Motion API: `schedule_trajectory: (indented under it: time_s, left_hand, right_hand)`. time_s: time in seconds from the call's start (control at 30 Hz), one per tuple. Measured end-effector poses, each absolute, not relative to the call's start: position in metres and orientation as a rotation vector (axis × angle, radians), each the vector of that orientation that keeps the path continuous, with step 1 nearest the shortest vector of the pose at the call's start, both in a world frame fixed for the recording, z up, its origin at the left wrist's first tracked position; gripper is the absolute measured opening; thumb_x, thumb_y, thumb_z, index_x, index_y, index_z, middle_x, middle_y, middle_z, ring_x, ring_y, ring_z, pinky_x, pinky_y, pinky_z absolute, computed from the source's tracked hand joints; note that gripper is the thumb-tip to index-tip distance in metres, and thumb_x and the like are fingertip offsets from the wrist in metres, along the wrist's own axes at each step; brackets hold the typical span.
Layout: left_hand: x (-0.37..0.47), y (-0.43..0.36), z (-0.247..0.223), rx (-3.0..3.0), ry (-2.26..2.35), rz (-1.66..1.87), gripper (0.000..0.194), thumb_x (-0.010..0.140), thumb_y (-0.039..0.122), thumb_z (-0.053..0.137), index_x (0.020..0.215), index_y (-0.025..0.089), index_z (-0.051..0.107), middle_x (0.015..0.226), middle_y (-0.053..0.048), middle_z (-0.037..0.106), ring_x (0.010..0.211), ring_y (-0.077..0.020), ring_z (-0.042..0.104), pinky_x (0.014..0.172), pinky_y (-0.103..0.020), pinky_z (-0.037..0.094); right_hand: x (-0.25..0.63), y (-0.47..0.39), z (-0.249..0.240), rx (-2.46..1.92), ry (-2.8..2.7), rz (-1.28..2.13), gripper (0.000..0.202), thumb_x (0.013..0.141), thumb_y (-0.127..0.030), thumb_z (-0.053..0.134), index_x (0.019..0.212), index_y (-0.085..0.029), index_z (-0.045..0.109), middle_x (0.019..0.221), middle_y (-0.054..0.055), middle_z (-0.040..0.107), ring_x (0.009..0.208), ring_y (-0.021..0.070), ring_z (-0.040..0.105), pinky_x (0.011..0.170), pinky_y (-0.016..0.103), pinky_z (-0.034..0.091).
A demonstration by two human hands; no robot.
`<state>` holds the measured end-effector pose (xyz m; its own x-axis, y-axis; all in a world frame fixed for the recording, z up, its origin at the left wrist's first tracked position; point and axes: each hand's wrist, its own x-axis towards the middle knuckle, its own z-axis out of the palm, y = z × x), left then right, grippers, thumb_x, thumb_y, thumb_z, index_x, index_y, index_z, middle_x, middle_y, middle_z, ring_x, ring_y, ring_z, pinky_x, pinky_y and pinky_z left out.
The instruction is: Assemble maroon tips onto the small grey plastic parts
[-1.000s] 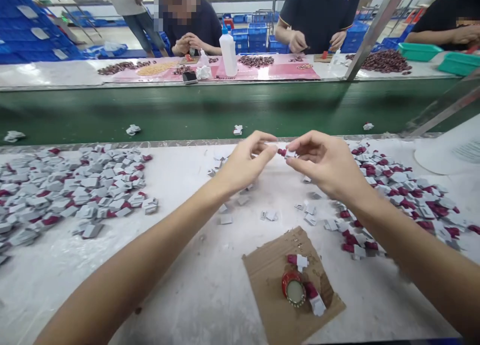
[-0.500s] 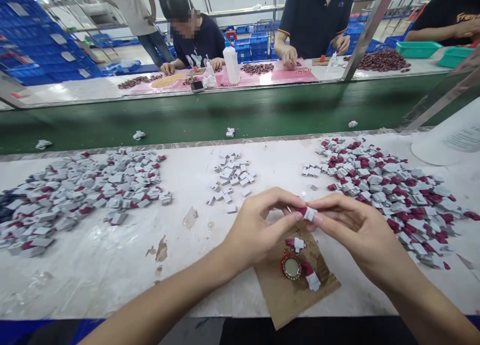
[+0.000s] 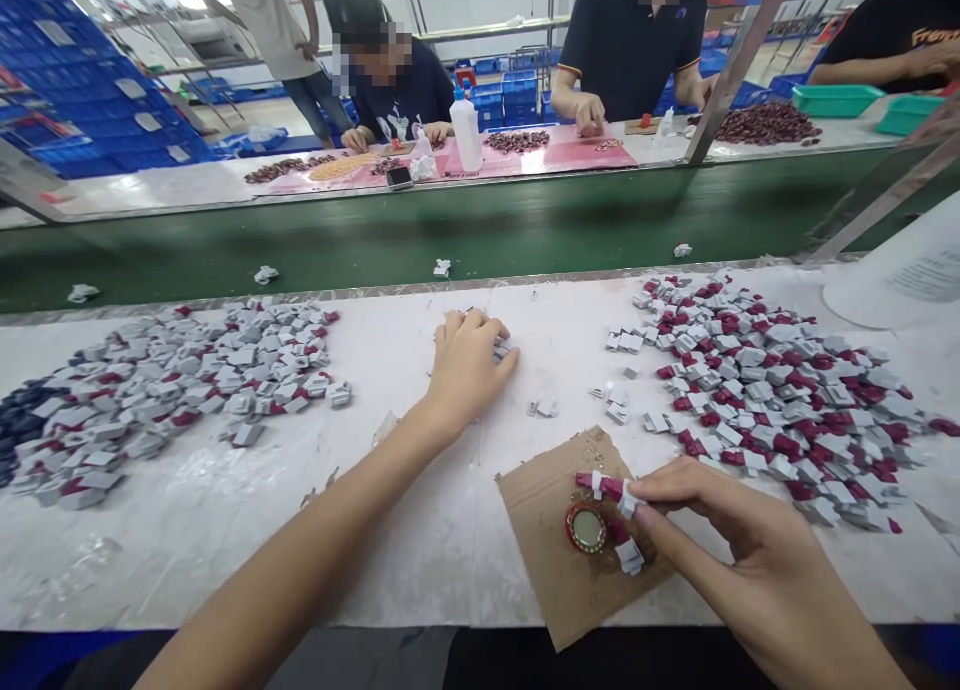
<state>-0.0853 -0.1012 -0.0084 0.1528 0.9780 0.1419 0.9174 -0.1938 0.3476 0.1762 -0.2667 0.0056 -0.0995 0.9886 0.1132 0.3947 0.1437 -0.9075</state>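
My left hand (image 3: 469, 370) lies palm down over a small group of grey block pieces (image 3: 504, 350), its fingers spread and hiding most of them. Between thumb and forefinger, my right hand (image 3: 739, 535) pinches a small grey-and-maroon plastic piece (image 3: 627, 500) above a brown cardboard sheet (image 3: 529, 490). On that cardboard lie a round bottle cap (image 3: 586, 528) with a red edge and a second grey-and-maroon piece (image 3: 628, 555). Another maroon piece with a white band (image 3: 596, 484) is right beside the held one; whether they touch I cannot tell.
Heaps of grey and maroon pieces lie at left (image 3: 217, 370) and right (image 3: 780, 390). A white container (image 3: 900, 270) stands at the right. Beyond is a green conveyor belt (image 3: 337, 240) carrying scattered small pieces. Several people work across it, near a white bottle (image 3: 466, 135).
My left hand has let go of the piece and moved left and forward onto the grey pieces. My right hand has lowered its piece toward the cardboard. Pieces on the belt have shifted left.
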Motion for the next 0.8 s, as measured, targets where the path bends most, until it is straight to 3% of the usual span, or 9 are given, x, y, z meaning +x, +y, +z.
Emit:
schedule_trajectory:
  time_s: [0.27, 0.4, 0.57, 0.67, 0.8]
  left_hand:
    - [-0.076, -0.105, -0.016, 2.3, 1.807, 0.523, 0.003, 0.1, 0.019, 0.073, 0.101, 0.021, 0.076, 0.119, -0.014, 0.077, 0.127, -0.0417, 0.056, 0.108, -0.058, 0.044]
    - [-0.074, -0.107, -0.015, 2.294, 1.682, 0.576, 0.004, 0.103, 0.02, 0.076, 0.102, 0.02, 0.072, 0.109, -0.009, 0.08, 0.116, -0.0334, 0.068, 0.111, -0.055, 0.046]
    - [-0.076, -0.114, -0.01, 2.301, 1.566, 0.781, 0.01, 0.102, 0.016, 0.079, 0.106, 0.019, 0.071, 0.112, -0.008, 0.075, 0.1, -0.024, 0.072, 0.091, -0.04, 0.055]
    - [-0.079, -0.118, -0.011, 2.326, 1.49, 0.873, 0.015, 0.098, 0.006, 0.077, 0.107, 0.018, 0.074, 0.113, -0.008, 0.071, 0.091, -0.0213, 0.069, 0.084, -0.038, 0.057]
    - [-0.078, -0.123, -0.012, 2.302, 1.491, 0.582, 0.022, 0.096, 0.001, 0.068, 0.109, 0.017, 0.076, 0.113, -0.009, 0.071, 0.088, -0.0222, 0.069, 0.087, -0.041, 0.059]
  right_hand:
    - [0.174, -0.272, 0.0, -1.367, -1.603, 0.957, 0.007, 0.105, -0.038, 0.078, 0.105, -0.034, 0.084, 0.097, -0.002, 0.085, 0.086, 0.0183, 0.084, 0.073, 0.021, 0.067]
    - [0.176, -0.276, -0.003, -1.355, -1.639, 0.949, 0.006, 0.107, -0.034, 0.076, 0.11, -0.034, 0.082, 0.1, -0.001, 0.085, 0.089, 0.0189, 0.083, 0.076, 0.024, 0.068]
    - [0.174, -0.28, -0.003, -1.3, -1.724, 0.92, 0.009, 0.107, -0.025, 0.074, 0.109, -0.032, 0.079, 0.101, 0.0, 0.084, 0.09, 0.02, 0.083, 0.077, 0.026, 0.068]
    - [0.174, -0.28, 0.0, -1.232, -1.816, 0.946, 0.013, 0.107, -0.019, 0.072, 0.11, -0.031, 0.076, 0.105, 0.001, 0.084, 0.095, 0.0194, 0.084, 0.083, 0.025, 0.068]
    - [0.173, -0.279, 0.002, -1.176, -1.854, 0.946, 0.015, 0.107, -0.015, 0.069, 0.106, -0.029, 0.073, 0.103, 0.0, 0.083, 0.094, 0.0168, 0.084, 0.081, 0.02, 0.066]
